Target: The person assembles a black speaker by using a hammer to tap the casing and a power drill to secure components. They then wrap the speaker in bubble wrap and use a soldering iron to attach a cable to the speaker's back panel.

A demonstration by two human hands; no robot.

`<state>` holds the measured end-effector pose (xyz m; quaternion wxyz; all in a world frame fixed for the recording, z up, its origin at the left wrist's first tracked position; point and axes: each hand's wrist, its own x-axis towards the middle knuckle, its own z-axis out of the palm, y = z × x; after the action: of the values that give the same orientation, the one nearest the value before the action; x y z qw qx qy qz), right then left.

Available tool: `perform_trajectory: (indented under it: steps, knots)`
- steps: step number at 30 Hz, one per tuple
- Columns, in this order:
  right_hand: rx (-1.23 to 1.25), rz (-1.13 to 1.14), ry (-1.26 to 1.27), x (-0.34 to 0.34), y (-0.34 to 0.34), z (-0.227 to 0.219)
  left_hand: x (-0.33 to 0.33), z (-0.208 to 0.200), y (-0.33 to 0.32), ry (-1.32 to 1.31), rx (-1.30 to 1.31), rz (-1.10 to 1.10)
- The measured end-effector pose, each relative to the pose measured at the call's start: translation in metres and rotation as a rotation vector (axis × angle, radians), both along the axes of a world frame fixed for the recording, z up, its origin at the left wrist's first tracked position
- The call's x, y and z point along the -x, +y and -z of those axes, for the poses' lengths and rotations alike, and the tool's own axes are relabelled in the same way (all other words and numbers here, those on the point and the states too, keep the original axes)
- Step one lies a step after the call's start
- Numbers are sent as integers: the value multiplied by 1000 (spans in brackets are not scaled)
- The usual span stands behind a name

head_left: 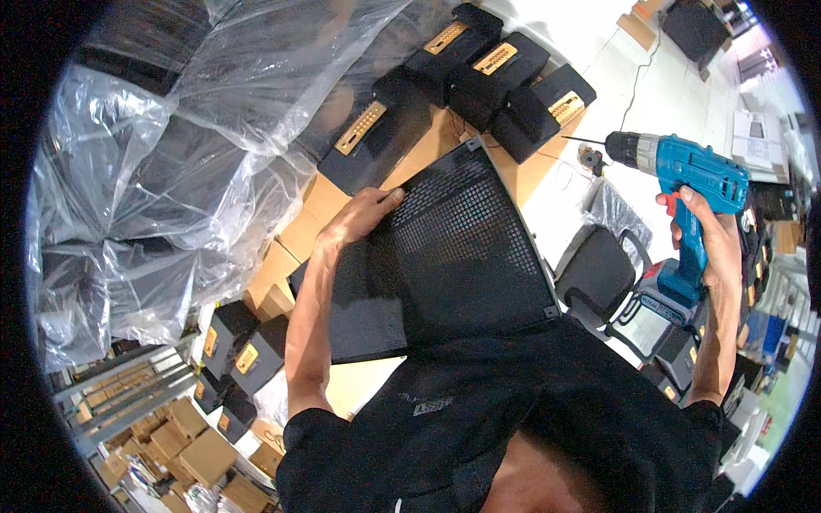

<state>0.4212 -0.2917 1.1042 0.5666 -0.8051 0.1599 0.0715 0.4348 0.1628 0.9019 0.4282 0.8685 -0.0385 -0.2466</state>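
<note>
My right hand (714, 244) is wrapped around the grip of a teal cordless drill (705, 175), held up on the right, its long thin bit pointing left. One finger lies by the red trigger. In the middle a large black box with a perforated metal grille (466, 218) leans close to my body; it looks like a speaker cabinet. My left hand (363, 218) is closed on its upper left edge, thumb on the grille side, other fingers mostly hidden behind it. Small brackets or screws show at the grille's corners.
Several black boxes with gold panels (496, 60) stand behind on a cardboard-covered surface (299, 231). Clear plastic sheeting (171, 197) drapes dark stacks at left. A black office chair (596, 269) stands at right. Cardboard cartons (205, 453) lie lower left, and a cable (637, 81) crosses the white floor.
</note>
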Motion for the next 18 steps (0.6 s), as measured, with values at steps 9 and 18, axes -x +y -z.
perform_trajectory:
  steps: [9,18]
  knots:
    - [15,68,20,14,-7,15,-5,4,-12,33,60,-3]
    - [0,121,50,20,-14,32,1,-34,-1,101,14,-112]
